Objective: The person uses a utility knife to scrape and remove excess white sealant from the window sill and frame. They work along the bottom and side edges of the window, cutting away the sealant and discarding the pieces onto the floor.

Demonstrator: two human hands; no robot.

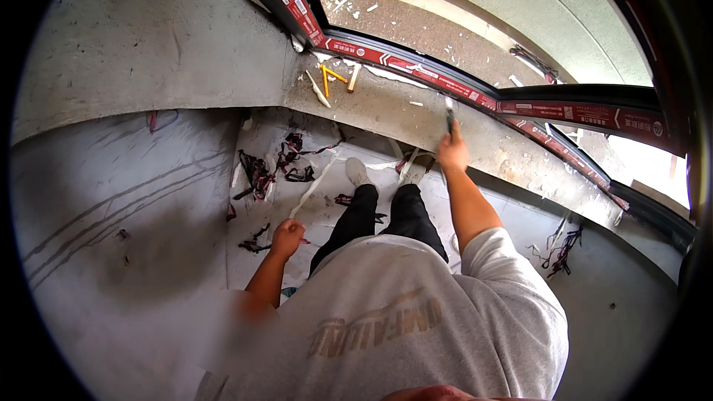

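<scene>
My right hand [453, 154] is stretched forward over the concrete window sill [394, 108]. It is closed round a slim tool with a dark handle and a pale tip [449, 113]. The tip is close to the lower rail of the window frame [412, 69], which is covered in red protective film. My left hand [288, 238] hangs low at my left side with its fingers curled. A small reddish bit shows beside it, and I cannot make out what the fingers hold, if anything.
Two yellow sticks [335, 74], a short tan stick [353, 78] and a white foam strip [318, 90] lie on the sill. Crumpled dark red film scraps [258, 174] litter the floor beside my shoes [358, 172]. More scraps [562, 252] are at the right. Debris is scattered on the ledge outside [416, 18].
</scene>
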